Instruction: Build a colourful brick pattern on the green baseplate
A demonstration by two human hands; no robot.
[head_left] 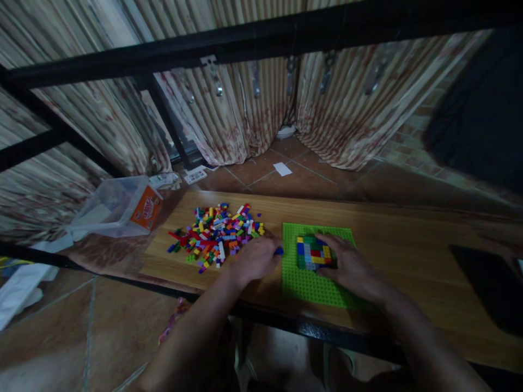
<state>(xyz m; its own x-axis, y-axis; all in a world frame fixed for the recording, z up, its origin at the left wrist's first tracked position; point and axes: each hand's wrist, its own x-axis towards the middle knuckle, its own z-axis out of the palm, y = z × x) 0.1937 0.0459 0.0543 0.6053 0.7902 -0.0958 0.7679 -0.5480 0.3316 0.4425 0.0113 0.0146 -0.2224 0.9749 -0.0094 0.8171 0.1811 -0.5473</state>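
My left hand is closed, with a small blue brick showing at its fingertips, just left of the green baseplate. A square build of multicoloured toy bricks sits on the baseplate, with yellow, blue, grey, red and green pieces on top. My right hand grips this build from the right, fingers at its far edge and thumb at its near edge, so its right side is partly hidden. Left of my left hand lies a spread pile of loose bricks in many colours.
The wooden table carries a dark flat object at its right end. A clear plastic box with an orange label stands beyond the left end. A black metal bar crosses above, before striped curtains.
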